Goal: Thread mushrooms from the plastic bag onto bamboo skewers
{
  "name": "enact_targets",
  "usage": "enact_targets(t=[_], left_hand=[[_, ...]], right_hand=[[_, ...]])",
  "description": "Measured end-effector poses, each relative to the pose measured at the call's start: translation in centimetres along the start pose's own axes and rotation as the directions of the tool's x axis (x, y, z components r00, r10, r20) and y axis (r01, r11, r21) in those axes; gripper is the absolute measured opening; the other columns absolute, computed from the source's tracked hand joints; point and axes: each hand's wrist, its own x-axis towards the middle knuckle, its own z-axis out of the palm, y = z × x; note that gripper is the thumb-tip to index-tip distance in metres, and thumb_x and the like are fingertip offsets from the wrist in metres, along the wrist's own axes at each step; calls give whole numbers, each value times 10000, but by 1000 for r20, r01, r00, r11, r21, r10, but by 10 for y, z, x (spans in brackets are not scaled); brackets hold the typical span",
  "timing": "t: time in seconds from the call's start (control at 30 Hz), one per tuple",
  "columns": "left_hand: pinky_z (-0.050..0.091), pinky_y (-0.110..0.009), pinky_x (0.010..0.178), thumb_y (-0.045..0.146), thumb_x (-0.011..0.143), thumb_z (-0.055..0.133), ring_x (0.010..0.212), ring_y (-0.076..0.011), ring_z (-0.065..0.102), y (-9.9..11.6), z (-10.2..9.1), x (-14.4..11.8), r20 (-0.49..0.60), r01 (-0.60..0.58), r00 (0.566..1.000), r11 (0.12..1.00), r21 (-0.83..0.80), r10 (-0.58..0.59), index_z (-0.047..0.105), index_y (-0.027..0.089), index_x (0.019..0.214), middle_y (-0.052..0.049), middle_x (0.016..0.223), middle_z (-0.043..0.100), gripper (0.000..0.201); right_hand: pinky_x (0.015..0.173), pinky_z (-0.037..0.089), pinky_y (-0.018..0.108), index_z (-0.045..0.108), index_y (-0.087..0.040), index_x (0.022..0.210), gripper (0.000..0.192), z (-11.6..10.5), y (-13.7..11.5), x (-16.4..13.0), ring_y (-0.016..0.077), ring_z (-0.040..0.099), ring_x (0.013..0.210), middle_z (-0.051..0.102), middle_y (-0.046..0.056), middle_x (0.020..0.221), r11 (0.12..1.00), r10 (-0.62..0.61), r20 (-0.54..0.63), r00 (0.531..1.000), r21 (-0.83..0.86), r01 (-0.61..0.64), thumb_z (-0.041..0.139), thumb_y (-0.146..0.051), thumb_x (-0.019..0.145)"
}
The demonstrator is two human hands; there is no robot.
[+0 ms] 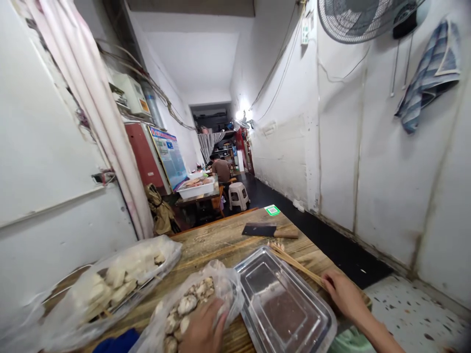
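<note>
My left hand (203, 329) reaches into a clear plastic bag (221, 279) of pale, mushroom-like food pieces (186, 305) at the near edge of the wooden table (221, 240); whether it holds a piece I cannot tell. My right hand (344, 293) rests on a bundle of bamboo skewers (294, 262) lying along the table's right edge, fingers curled over their near ends. Between my hands sits a metal tray (285, 306) lined with clear plastic, with nothing in it.
A second tray with pale food pieces under plastic film (121, 277) sits at left. A cleaver (270, 229) lies at the far end of the table. Beyond, a white stool (238, 195), another table and a seated person (222, 169). A wall fan (364, 17) hangs above.
</note>
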Motion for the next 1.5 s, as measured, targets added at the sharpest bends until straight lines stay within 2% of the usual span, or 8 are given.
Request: enact_targets(t=[0.23, 0.4, 0.6, 0.73, 0.9, 1.07, 1.2, 1.5], left_hand=[[437, -299, 704, 281, 707, 551, 756, -196, 587, 91, 84, 82, 335, 267, 933, 876, -402, -130, 678, 215, 735, -55, 778, 664, 146], [328, -198, 382, 347, 689, 560, 437, -96, 496, 130, 137, 106, 620, 686, 721, 444, -576, -309, 618, 126, 664, -38, 596, 599, 230], [417, -174, 476, 311, 717, 563, 436, -66, 517, 156, 166, 109, 720, 793, 579, 59, -607, -383, 547, 108, 593, -20, 503, 567, 239], [446, -200, 482, 239, 782, 463, 429, -83, 539, 163, 173, 111, 770, 853, 500, 73, -517, -396, 525, 104, 590, -33, 491, 567, 243], [312, -153, 339, 220, 722, 537, 344, -61, 468, 158, 178, 109, 746, 852, 507, 120, -510, -432, 501, 106, 542, -30, 459, 555, 216], [266, -134, 337, 196, 653, 591, 327, -26, 399, 150, 183, 102, 705, 831, 526, 113, -545, -476, 492, 116, 518, 5, 431, 526, 186], [248, -144, 331, 230, 654, 576, 326, -37, 391, 149, 187, 100, 658, 800, 558, 115, -590, -506, 473, 132, 495, 8, 412, 512, 214], [243, -165, 327, 222, 611, 532, 312, -56, 381, 139, 182, 119, 375, 654, 632, 208, -727, -679, 470, 149, 466, 29, 385, 476, 174]], right_hand=[[641, 411, 293, 510, -203, 702, 214, -8, 3, -12, 196, 549, 681, 586, 52, 708, 981, 74, -187, 980, 189, -38, 356, -316, 799], [663, 422, 291, 508, -206, 760, 236, -20, -8, -35, 194, 544, 707, 576, 65, 738, 955, 73, -205, 976, 298, -9, 335, -347, 838], [650, 441, 275, 488, -202, 792, 225, -28, -6, -54, 172, 551, 695, 566, 54, 765, 952, 57, -107, 993, 307, -21, 329, -345, 859], [699, 459, 293, 515, -187, 1021, 327, -26, 13, -49, 203, 589, 794, 624, 80, 878, 957, 109, 8, 994, 271, -107, 364, -410, 835], [706, 446, 276, 550, -193, 956, 357, -30, 21, -44, 201, 590, 815, 633, 71, 880, 966, 71, 108, 992, 239, -95, 307, -432, 849], [549, 407, 223, 500, -190, 713, 392, -34, 17, -47, 145, 533, 583, 545, 4, 613, 947, 73, 207, 976, 293, -133, 240, -441, 867], [608, 415, 229, 506, -183, 734, 394, -36, 21, -47, 162, 539, 655, 564, 16, 672, 929, 109, 225, 968, 322, -180, 266, -473, 851], [719, 424, 244, 510, -184, 750, 399, -55, 34, -47, 199, 572, 783, 612, 44, 748, 945, 141, 308, 941, 241, -220, 269, -490, 837]])
